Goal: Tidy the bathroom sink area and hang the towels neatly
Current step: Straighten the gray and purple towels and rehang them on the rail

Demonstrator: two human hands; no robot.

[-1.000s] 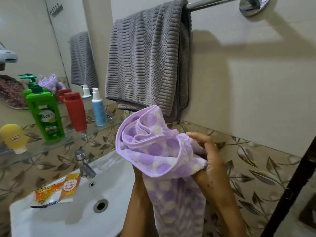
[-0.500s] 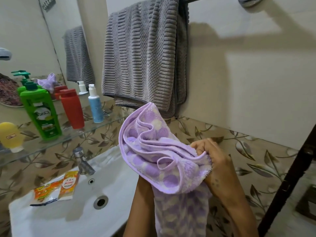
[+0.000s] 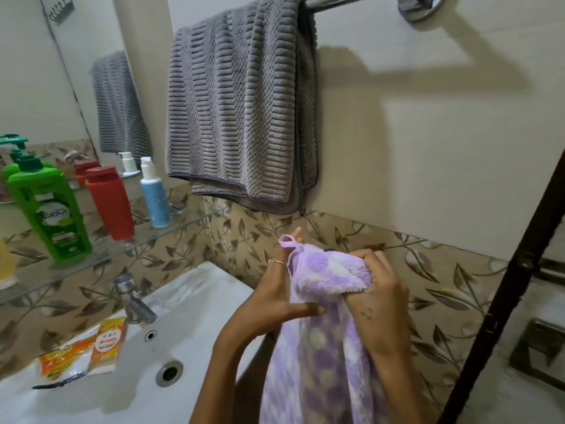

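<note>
Hands hold the purple towel point(image 3: 330, 270) in front of the leafy wall tiles point(image 3: 244, 237), to the right of the white sink point(image 3: 189, 304). The left hand point(image 3: 275, 298) is curled around the towel's left edge, with its thumb pressed across the front and a ring on one finger. The right hand point(image 3: 379, 310) is closed tight on the bunched top right part. A small cloth loop point(image 3: 287, 241) sticks up at the towel's top left corner, just above the left hand's fingers. The towel hangs long and straight down between the two arms, out past the bottom of the view. Above, a gray towel point(image 3: 241, 102) is folded over a shiny bar point(image 3: 336, 0) on the plain wall. On the left, a glass shelf point(image 3: 128, 249) holds a green bottle point(image 3: 49, 209), a red bottle point(image 3: 110, 203) and a blue bottle point(image 3: 154, 194). A silver tap point(image 3: 133, 298) stands at the back of the sink, and two orange packets point(image 3: 82, 353) lie on its rim beside the drain point(image 3: 169, 373).
</note>
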